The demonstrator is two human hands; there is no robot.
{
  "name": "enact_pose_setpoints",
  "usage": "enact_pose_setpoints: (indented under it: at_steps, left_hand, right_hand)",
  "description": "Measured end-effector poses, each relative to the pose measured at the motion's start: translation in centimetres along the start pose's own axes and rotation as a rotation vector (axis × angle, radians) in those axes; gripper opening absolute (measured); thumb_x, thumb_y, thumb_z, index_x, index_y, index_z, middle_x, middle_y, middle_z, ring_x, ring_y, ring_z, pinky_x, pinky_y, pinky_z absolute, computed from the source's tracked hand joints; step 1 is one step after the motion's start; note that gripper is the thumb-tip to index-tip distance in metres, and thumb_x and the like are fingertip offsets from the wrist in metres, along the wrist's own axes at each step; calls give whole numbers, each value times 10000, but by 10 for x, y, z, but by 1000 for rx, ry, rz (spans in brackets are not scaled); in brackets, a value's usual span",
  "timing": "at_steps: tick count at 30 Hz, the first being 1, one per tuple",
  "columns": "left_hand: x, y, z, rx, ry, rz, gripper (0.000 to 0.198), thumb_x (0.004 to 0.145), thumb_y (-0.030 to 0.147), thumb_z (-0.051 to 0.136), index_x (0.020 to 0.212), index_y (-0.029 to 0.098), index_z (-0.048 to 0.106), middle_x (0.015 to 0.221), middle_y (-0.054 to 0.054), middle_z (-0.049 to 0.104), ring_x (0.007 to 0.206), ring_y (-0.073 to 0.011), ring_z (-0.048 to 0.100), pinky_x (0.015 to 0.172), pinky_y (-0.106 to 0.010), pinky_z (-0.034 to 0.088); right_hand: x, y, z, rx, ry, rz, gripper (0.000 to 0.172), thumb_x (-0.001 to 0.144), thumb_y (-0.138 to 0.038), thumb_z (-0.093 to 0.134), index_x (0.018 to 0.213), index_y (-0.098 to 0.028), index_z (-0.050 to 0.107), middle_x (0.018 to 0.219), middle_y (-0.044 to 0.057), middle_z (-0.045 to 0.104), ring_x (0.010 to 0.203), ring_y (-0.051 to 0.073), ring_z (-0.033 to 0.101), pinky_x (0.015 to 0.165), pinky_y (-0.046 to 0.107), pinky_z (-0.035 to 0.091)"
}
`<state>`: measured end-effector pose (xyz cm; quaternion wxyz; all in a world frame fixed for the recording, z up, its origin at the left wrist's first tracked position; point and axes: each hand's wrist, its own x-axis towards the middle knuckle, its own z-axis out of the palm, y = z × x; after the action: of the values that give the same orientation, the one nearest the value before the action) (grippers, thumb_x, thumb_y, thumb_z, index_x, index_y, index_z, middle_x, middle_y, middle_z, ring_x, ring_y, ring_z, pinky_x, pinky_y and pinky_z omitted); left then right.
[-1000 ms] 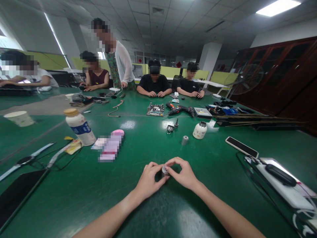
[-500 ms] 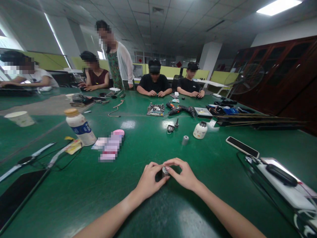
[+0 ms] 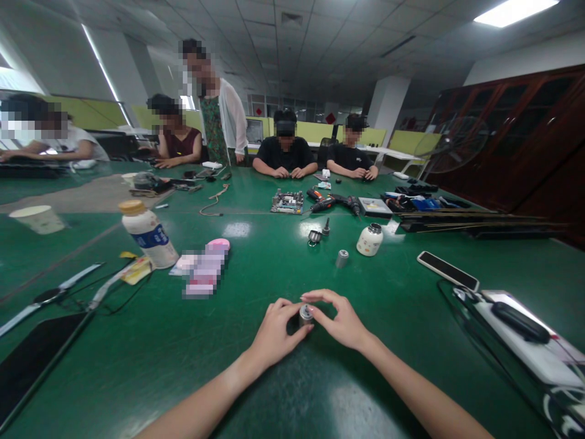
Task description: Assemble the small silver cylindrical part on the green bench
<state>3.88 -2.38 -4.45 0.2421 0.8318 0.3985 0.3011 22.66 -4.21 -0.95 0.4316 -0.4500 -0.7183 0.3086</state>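
Note:
Low in the middle of the head view, a small silver metal cylinder stands upright on the green table, dark marks on its top face. My left hand grips it from the left, thumb at the near side and fingers at the far side. Over its top from the right reaches my right hand; the thumb tip is at the rim and the index finger is stretched above, with a gap between them. Whether the thumb touches the cylinder I cannot tell. A similar metal cylinder stands farther off.
Beyond are a white jar, a small dark clip-like part, a circuit board and power drills. A bottle and a blurred pink packet lie left; a phone and cables lie right. Several people work across the table.
My right hand's index finger and thumb have lifted and parted slightly, showing more of the cylinder's top. My left hand and the cylinder stay in place.

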Motion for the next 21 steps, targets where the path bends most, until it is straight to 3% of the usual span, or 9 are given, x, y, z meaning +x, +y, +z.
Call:
enact_pose_setpoints:
  at_steps: [3, 11, 17, 21]
  left_hand:
    - [0, 0, 0, 0, 5, -3, 303, 831, 378, 664, 1104, 248, 672, 987, -59, 687, 953, -241, 569, 835, -396, 437]
    - [0, 3, -3, 0, -10, 1, 294, 834, 371, 663, 1117, 289, 669, 982, -29, 694, 939, -230, 570, 828, -382, 434]
    - [0, 2, -1, -5, 3, 5, 294, 833, 353, 662, 1111, 261, 668, 969, -47, 683, 939, -232, 570, 821, -379, 437]
    - [0, 0, 0, 0, 0, 9, 291, 841, 364, 650, 1111, 256, 670, 948, -50, 677, 932, -230, 568, 818, -377, 440]
  right_hand:
    - [-1, 1, 1, -28, -27, 1, 213, 861, -224, 619, 1063, -242, 683, 999, 40, 732, 945, 200, 671, 894, 375, 498]
    - [3, 3, -4, -69, 86, 31, 140, 845, -243, 632, 965, -217, 699, 900, 38, 725, 872, 193, 668, 846, 350, 510]
    - [1, -1, 0, -57, 13, 8, 219, 818, -241, 676, 1036, -234, 697, 995, 40, 730, 931, 197, 668, 876, 369, 500]
    - [-1, -1, 3, -92, 16, 0, 145, 831, -216, 659, 961, -239, 719, 936, 35, 739, 897, 198, 666, 834, 365, 500]
